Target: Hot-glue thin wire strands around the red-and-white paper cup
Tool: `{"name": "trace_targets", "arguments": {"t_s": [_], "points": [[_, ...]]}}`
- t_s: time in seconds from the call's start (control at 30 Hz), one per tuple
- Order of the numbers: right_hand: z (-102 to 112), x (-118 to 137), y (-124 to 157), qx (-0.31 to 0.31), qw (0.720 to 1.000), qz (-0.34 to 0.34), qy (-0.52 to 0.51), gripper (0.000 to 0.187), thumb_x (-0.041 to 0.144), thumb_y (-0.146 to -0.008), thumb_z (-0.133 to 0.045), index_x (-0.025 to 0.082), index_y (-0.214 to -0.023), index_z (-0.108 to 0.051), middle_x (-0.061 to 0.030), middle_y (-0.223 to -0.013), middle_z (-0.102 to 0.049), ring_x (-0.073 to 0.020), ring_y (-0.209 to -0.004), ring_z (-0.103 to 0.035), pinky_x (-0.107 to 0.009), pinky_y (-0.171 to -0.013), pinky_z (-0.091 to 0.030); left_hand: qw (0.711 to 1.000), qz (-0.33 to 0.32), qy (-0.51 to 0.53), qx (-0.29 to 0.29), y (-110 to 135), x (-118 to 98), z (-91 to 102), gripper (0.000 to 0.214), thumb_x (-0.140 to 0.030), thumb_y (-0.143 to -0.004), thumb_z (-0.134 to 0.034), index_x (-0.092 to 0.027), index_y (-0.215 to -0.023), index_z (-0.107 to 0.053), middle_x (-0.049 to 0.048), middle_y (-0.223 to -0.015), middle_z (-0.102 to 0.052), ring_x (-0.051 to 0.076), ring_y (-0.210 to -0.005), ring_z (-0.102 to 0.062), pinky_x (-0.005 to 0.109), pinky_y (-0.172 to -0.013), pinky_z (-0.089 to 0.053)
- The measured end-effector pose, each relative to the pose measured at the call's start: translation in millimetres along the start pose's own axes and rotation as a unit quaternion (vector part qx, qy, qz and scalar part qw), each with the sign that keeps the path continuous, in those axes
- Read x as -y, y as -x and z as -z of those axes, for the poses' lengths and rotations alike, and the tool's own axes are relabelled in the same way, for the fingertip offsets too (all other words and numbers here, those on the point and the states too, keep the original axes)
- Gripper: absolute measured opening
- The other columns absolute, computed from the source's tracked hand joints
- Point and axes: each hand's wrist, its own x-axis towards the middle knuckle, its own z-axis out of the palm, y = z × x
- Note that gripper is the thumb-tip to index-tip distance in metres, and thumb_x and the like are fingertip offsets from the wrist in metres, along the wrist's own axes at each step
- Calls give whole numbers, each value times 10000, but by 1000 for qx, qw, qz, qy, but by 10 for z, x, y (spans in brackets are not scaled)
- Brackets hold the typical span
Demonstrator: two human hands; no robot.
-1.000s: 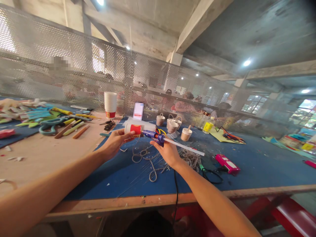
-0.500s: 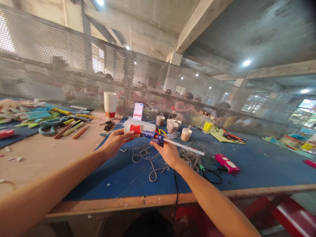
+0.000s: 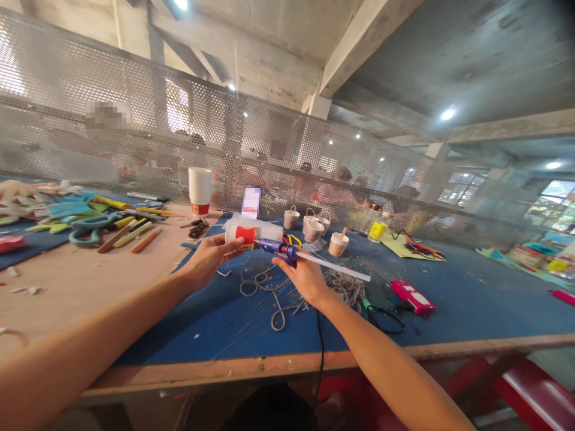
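To the right of the stack of paper cups [image 3: 200, 194] and nearer the wearer, a red-and-white cup [image 3: 245, 234] lies on its side in the air above the worktop [image 3: 211, 329]. The hands are apart: the left hand [image 3: 214, 254] is clamped around the cup, and the right hand [image 3: 308, 276] is closed on a blue glue gun [image 3: 272, 246], further right of the stack. The nozzle points at the cup's right end; whether it touches cannot be told.

For a clean bead, the cup probably wants a steady grip, with the left fingertips well clear of the hot tip. A light, even squeeze and a slow turn of the cup should beat dragging the gun, and the long glue stick [image 3: 335, 267] behind it is best left free to feed.

The cup looks thin-walled, with white towards the palm, a bright red band about its middle and a paler end by the nozzle. No glue bead can be made out.
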Motion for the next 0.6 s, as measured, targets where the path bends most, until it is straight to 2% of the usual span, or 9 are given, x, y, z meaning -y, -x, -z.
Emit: {"name": "trace_targets", "arguments": {"t_s": [0.2, 0.6], "points": [[-2, 0, 2, 8, 1000, 3, 10, 383, 555, -990, -599, 231, -1147, -731, -90, -1025, -760, -261, -923, -728, -384, -901, -572, 1000, 6, 2, -2, -8, 7, 10, 412, -446, -660, -924, -152, -934, -833, 160, -1058, -833, 307, -1044, -756, 402, -967, -547], [4, 8, 3, 9, 1000, -4, 11, 384, 561, -981, -612, 237, -1147, -732, -84, -1025, -759, -260, -939, -728, -382, -914, -568, 1000, 2, 6, -1, -5, -16, 15, 420, -460, -637, -935, -156, -908, -832, 161, -1050, -835, 325, -1067, -753, 418, -966, -556]]}}
